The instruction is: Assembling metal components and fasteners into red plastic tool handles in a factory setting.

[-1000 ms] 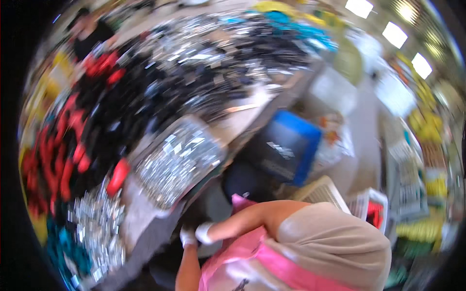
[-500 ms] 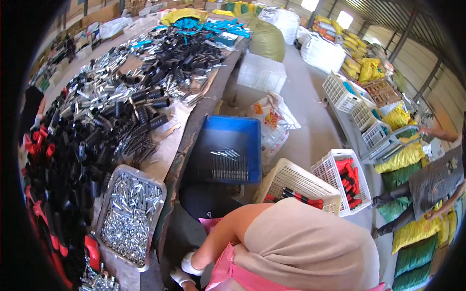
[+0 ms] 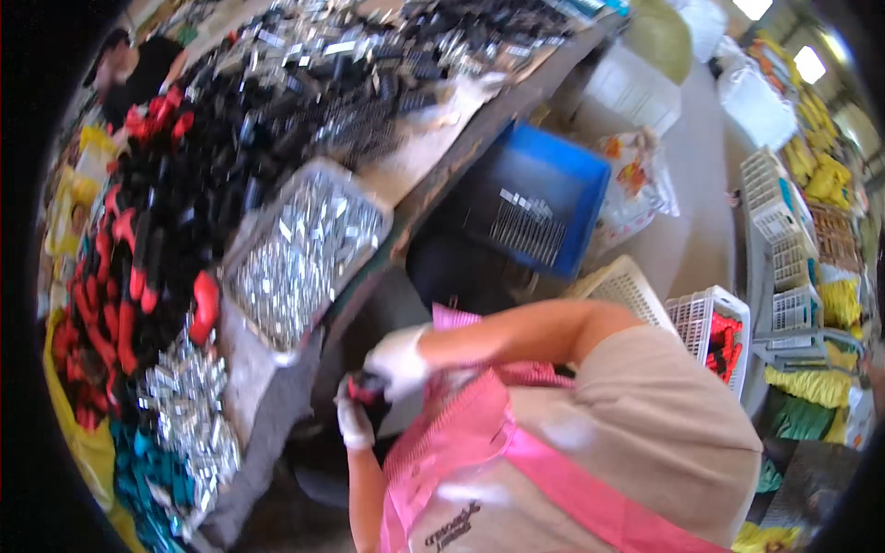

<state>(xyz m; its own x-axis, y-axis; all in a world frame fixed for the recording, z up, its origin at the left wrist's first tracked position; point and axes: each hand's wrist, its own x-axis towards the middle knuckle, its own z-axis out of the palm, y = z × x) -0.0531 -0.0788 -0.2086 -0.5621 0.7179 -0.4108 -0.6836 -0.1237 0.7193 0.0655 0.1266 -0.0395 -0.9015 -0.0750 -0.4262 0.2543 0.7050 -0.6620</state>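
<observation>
Both my hands wear white gloves and meet in front of my pink apron, beside the table edge. My left hand has its fingers closed round a small red-and-black piece, blurred and partly covered. My right hand closes on the same piece from the other side. It resembles the red-and-black handles elsewhere, but its exact kind is unclear. Nearest on the table is a metal tray full of shiny small metal parts. A red handle lies by its left side.
Black tubes, red handles, loose metal pieces and teal pieces cover the table. A blue bin holding metal rods stands right of it, near white crates. One person is across the table; another's dark clothing shows right.
The view has turned, shifting the table and bins up and rightward. My gloved hands, low at the lower edge before, now show higher, together on the red-and-black piece.
</observation>
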